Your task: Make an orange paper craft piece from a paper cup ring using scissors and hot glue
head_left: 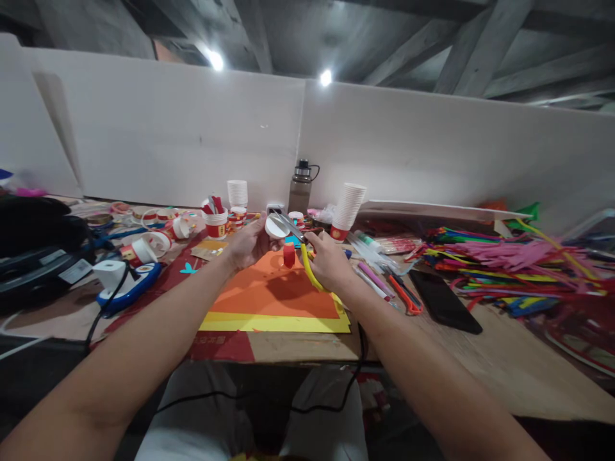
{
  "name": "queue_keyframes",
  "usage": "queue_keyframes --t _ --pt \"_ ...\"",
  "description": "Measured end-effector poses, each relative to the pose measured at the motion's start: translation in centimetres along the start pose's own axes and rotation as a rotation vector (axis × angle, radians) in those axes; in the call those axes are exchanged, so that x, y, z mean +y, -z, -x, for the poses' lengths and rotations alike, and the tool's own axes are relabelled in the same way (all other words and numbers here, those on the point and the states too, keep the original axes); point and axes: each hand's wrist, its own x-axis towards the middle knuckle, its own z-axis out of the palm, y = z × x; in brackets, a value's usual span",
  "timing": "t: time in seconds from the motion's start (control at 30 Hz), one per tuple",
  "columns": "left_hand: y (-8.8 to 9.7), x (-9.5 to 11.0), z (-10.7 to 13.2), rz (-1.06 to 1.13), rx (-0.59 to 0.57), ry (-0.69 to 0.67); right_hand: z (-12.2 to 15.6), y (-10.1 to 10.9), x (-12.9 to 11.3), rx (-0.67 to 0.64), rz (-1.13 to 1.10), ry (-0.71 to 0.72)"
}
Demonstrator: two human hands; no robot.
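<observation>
My left hand [248,246] is closed on a paper cup piece [276,228], whose round white face shows. In my right hand [330,261] are scissors [292,226] with metal blades and what looks like a curved yellow handle. The blades lie at the cup piece; whether they are cutting it I cannot tell. A red curled strip [289,255] shows just below, and I cannot see whether it is joined to the cup piece. Under both hands lie orange paper [269,296] and yellow paper [288,324].
Stacked white cups [350,205], a dark bottle [300,186] and a cup of tools [214,224] stand behind. At left are cut cups [139,251] and a blue power strip [129,294]. A black phone [444,301], pens [375,278] and colourful pipe cleaners [514,256] lie right.
</observation>
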Motion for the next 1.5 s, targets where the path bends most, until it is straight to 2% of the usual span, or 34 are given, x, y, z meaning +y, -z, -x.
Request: queue_keyframes --t 0.57,0.9,1.13,1.3,1.5 --pt "0.31 0.75 0.09 -0.053 -0.023 0.066 0.09 0.20 -0.25 -0.039 0.093 0.008" --pt "-0.30 0.51 0.05 0.004 0.093 -0.017 0.13 0.11 -0.34 -0.041 0.118 -0.039" --pt "0.15 -0.01 0.05 -0.062 -0.002 0.017 0.20 0.39 -0.25 -0.018 0.100 0.002" --pt "0.49 0.10 0.07 -0.077 0.004 0.039 0.25 0.61 -0.45 -0.041 0.104 -0.005" --pt "-0.03 0.80 0.27 -0.089 0.032 0.057 0.26 0.67 -0.58 -0.053 0.109 -0.001"
